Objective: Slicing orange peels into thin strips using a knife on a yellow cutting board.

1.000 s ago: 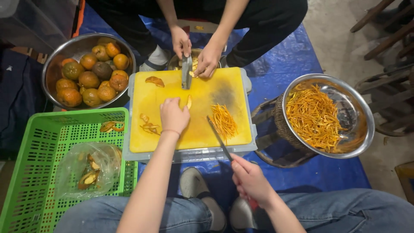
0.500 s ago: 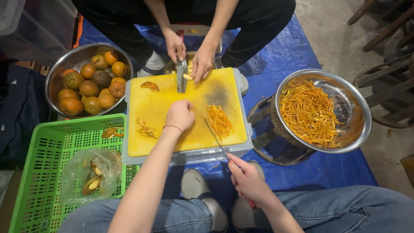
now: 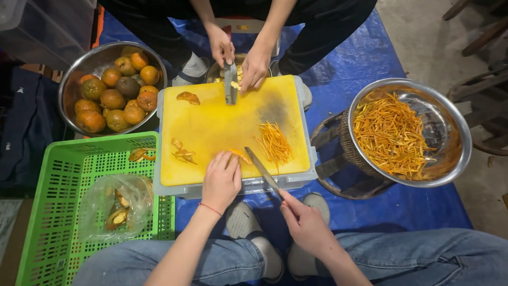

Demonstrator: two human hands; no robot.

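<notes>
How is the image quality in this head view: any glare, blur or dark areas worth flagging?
Head view: evenly lit and mostly sharp; the left hand and right hand show no obvious motion blur; mild glare on the rim of the steel bowl; the top-left corner falls into shadow, detail lost there.

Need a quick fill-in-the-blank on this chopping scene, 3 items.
1. The right hand holds a ____ over the yellow plastic cutting board.
2. The left hand presses a piece of orange ____.
3. The round steel bowl on the person's right holds orange peel cut into ____.

Missing words: knife; peel; strips
</notes>
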